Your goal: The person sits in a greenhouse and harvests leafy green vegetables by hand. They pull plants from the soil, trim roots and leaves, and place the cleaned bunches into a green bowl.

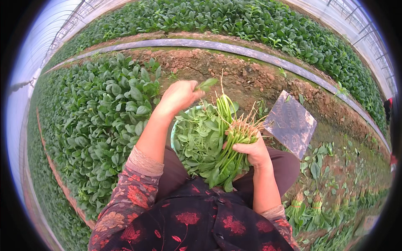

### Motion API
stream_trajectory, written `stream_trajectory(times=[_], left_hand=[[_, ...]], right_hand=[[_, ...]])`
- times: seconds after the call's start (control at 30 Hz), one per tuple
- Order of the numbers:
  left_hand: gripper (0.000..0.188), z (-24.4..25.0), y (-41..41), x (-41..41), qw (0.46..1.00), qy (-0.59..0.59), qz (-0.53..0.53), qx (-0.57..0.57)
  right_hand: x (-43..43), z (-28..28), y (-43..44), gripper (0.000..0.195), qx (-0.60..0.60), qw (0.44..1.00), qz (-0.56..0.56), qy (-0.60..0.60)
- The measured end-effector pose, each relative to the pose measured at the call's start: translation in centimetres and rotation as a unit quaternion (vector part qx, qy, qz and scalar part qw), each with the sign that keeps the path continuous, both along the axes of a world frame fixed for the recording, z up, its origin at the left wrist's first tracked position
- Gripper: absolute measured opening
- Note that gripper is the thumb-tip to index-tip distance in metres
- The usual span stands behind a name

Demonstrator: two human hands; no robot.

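Observation:
My right hand (256,150) grips a thick bunch of spinach (235,138), its pale pinkish roots pointing up and away and its leaves hanging towards my lap. A few more stems with longer roots stand against the bunch's left side. Between the thumb and fingers of my left hand (180,95) is a small green leaf (208,84), held out above the far edge of a basin. That basin, with a pale green rim (173,138), sits between my knees and is heaped with loose leaves (196,135). The bunch partly covers its right side.
Dense spinach (122,94) grows close on my left. A dark film-faced board (290,124) lies right of the basin. Several tied bunches (316,205) stand roots-up at lower right. A long grey strip (188,43) crosses ahead. Part of a person (389,108) shows at the right rim.

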State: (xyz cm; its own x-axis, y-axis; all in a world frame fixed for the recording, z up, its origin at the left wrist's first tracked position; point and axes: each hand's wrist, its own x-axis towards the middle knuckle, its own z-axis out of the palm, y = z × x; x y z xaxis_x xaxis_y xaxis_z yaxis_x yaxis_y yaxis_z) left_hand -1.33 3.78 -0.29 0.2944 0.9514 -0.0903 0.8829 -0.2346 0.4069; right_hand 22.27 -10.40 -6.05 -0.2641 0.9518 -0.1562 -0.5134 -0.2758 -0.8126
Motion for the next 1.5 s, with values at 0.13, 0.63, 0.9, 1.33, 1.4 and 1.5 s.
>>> stream_trajectory(times=[0.13,0.63,0.9,1.33,1.4,1.5], left_hand=[[0.05,-0.8,-0.4,0.1,0.959,-0.152,-0.073,-0.228],[0.032,2.8,-2.1,-0.2,0.697,-0.609,-0.21,-0.317],[0.03,2.4,-6.9,5.4,0.795,-0.433,-0.158,-0.395],[0.032,-0.8,-10.8,9.5,0.945,-0.299,-0.131,0.012],[0.032,-0.9,-10.8,9.6,0.948,-0.283,-0.136,0.045],[0.033,-2.0,-10.9,9.5,0.947,-0.248,-0.165,0.121]], right_hand=[[0.4,0.1,-0.3,0.074,-0.006,1.0,-0.021,0.006],[0.7,1.5,0.4,0.066,0.059,0.996,-0.035,0.056],[0.4,0.5,0.8,0.047,0.028,0.982,-0.163,0.089],[0.1,-0.5,0.4,0.084,0.029,0.974,-0.137,0.178],[0.2,-0.5,0.2,0.086,0.042,0.966,-0.125,0.223],[-0.1,-0.5,-0.3,0.083,0.064,0.987,-0.146,0.025]])
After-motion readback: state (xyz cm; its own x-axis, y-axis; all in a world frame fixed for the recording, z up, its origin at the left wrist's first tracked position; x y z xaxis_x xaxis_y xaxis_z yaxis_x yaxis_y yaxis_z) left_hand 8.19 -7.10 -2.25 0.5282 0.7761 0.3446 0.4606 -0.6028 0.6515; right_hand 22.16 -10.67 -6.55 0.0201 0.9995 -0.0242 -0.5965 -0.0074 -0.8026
